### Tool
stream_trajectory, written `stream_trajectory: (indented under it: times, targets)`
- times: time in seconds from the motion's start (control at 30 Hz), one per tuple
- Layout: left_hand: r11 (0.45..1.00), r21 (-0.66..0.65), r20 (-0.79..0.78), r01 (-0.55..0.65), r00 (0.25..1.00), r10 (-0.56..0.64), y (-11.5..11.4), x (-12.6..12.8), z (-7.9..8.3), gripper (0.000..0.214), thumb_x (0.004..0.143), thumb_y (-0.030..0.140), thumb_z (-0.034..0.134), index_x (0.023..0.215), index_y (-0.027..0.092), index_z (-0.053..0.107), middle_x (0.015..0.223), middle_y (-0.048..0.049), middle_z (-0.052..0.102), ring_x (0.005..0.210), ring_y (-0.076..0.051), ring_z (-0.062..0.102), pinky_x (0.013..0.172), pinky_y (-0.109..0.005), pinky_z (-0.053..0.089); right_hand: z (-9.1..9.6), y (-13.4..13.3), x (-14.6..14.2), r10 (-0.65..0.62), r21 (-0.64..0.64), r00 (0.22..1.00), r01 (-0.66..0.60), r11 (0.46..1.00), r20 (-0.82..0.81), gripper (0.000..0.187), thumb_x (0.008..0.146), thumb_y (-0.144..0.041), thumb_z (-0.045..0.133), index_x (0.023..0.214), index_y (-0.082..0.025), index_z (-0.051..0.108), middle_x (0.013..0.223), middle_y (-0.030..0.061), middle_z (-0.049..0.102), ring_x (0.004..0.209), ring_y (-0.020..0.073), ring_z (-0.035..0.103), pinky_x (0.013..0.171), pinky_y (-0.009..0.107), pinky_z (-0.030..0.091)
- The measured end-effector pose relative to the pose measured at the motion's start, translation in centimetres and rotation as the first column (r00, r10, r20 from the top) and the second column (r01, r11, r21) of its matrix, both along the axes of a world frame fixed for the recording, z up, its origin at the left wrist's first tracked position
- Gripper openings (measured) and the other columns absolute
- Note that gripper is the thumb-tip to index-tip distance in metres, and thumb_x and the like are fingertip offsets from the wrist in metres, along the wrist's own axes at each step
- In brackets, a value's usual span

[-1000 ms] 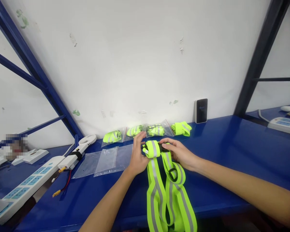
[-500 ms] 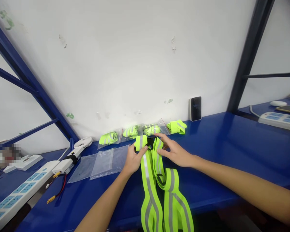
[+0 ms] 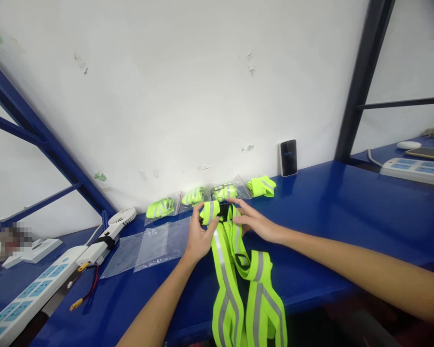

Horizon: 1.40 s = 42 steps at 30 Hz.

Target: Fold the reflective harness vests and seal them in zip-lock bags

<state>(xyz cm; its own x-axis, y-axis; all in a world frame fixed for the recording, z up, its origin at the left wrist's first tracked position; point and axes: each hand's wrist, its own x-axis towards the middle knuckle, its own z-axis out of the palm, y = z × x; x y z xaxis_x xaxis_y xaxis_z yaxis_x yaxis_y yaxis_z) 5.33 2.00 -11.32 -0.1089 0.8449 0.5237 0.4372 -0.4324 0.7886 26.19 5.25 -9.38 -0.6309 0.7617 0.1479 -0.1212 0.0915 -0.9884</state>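
Left hand [image 3: 201, 237] clasps the reflective strap [image 3: 210, 213], right hand [image 3: 255, 222] pinches beside its black buckle [image 3: 224, 210].

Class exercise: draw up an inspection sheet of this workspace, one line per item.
Surface: blue bench.
Job's things: lime reflective harness with black buckle, trailing over the bench's front edge.
Clutter: bagged lime bands, loose lime band, clear plastic bags, white fan.
Grippers: left hand grips the harness; right hand touches it beside the buckle.
Cables: power strip, red-and-black wire with yellow connectors.
Surroundings: scuffed white wall, dark upright.
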Motion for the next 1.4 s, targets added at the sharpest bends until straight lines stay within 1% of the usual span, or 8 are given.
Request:
stream_trajectory:
  times: [0.13, 0.33, 0.57, 0.8, 1.0, 1.17, 1.27, 1.4]
  targets:
    - [0.997, 0.078, -0.009, 0.025, 1.000, -0.024, 0.2, 0.0, -0.3, 0.044, 0.084, 0.032, 0.067, 0.123, 0.022, 0.049, 0.109, -0.0069, 0.061, 0.094, -0.021, 0.062, 0.081, -0.032, 0.051, -0.5, 0.4, -0.4, -0.048, -0.092, 0.995, 0.040, 0.995, -0.086, 0.064, 0.077, -0.024, 0.071, 0.135, -0.030, 0.045, 0.092, -0.0011, 0.056, 0.070, 0.0123, 0.056, 0.061, 0.026, 0.051]
    - [0.983, 0.181, -0.152, 0.004, 0.988, 0.024, 0.1, -0.2, -0.3, 0.039, 0.086, 0.027, 0.064, 0.122, 0.023, 0.049, 0.114, -0.0069, 0.059, 0.098, -0.020, 0.062, 0.081, -0.030, 0.050, -1.0, 0.7, -0.6, 0.049, -0.312, 0.981, -0.107, 0.944, -0.188, 0.037, 0.075, -0.025, 0.076, 0.109, -0.022, 0.063, 0.085, -0.0006, 0.062, 0.076, 0.0133, 0.063, 0.067, 0.025, 0.051]
    - [0.963, 0.268, -0.333, 0.011, 0.939, 0.082, -0.8, -0.1, 0.4, 0.043, 0.086, 0.023, 0.062, 0.128, 0.023, 0.050, 0.122, -0.0094, 0.063, 0.109, -0.022, 0.062, 0.093, -0.034, 0.048, -0.8, 0.7, -0.6, 0.014, -0.270, 0.992, -0.048, 0.962, -0.126, 0.040, 0.073, -0.031, 0.079, 0.109, -0.020, 0.064, 0.082, -0.0001, 0.067, 0.073, 0.0138, 0.065, 0.066, 0.026, 0.052]
    - [0.978, -0.074, -0.016, 0.194, 0.980, -0.196, -0.7, 0.3, 1.7, 0.071, 0.078, 0.030, 0.071, 0.141, 0.021, 0.038, 0.110, -0.0083, 0.067, 0.095, -0.020, 0.067, 0.085, -0.031, 0.052, -0.7, 0.7, -0.6, -0.002, -0.245, 0.968, -0.062, 0.968, -0.250, 0.027, 0.071, -0.029, 0.081, 0.093, -0.018, 0.070, 0.081, 0.0000, 0.070, 0.074, 0.0138, 0.067, 0.071, 0.026, 0.052]
    - [0.910, -0.195, 0.166, 0.365, 0.927, -0.337, -0.4, 0.4, 1.3, 0.045, 0.076, 0.035, 0.074, 0.115, 0.016, 0.065, 0.109, -0.0097, 0.071, 0.100, -0.026, 0.065, 0.090, -0.036, 0.051, -0.3, 0.3, -0.5, 0.036, -0.316, 0.959, -0.128, 0.940, -0.281, 0.018, 0.073, -0.024, 0.079, 0.087, -0.016, 0.071, 0.081, 0.0023, 0.073, 0.074, 0.0139, 0.069, 0.075, 0.027, 0.053]
    - [0.883, -0.237, 0.314, 0.406, 0.892, -0.326, 0.0, -0.2, 1.0, 0.035, 0.080, 0.031, 0.064, 0.113, 0.019, 0.064, 0.085, -0.0051, 0.068, 0.074, -0.019, 0.064, 0.067, -0.029, 0.050, 0.5, 0.3, -0.1, 0.119, -0.383, 0.970, -0.194, 0.903, -0.211, 0.014, 0.071, -0.020, 0.078, 0.078, -0.011, 0.071, 0.071, 0.0046, 0.073, 0.064, 0.0140, 0.069, 0.067, 0.025, 0.054]
    - [0.956, -0.132, 0.188, 0.264, 0.953, -0.237, -0.3, -0.9, 2.0, 0.033, 0.081, 0.023, 0.056, 0.114, 0.020, 0.061, 0.086, -0.0021, 0.061, 0.068, -0.014, 0.056, 0.060, -0.024, 0.044, 0.7, 0.8, 0.1, 0.083, -0.406, 0.995, -0.098, 0.908, -0.054, 0.010, 0.070, -0.017, 0.076, 0.073, -0.010, 0.071, 0.068, 0.0051, 0.072, 0.058, 0.0133, 0.067, 0.057, 0.022, 0.052]
    - [0.984, 0.124, -0.329, 0.129, 0.941, -0.082, -1.5, -1.3, 3.3, 0.051, 0.071, 0.005, 0.046, 0.118, 0.020, 0.058, 0.096, -0.0052, 0.057, 0.085, -0.019, 0.055, 0.076, -0.031, 0.044, 0.1, 2.2, 0.4, -0.160, -0.307, 0.985, 0.171, 0.936, 0.061, 0.008, 0.070, -0.016, 0.074, 0.066, -0.013, 0.067, 0.061, 0.0035, 0.069, 0.051, 0.0129, 0.063, 0.047, 0.021, 0.048]
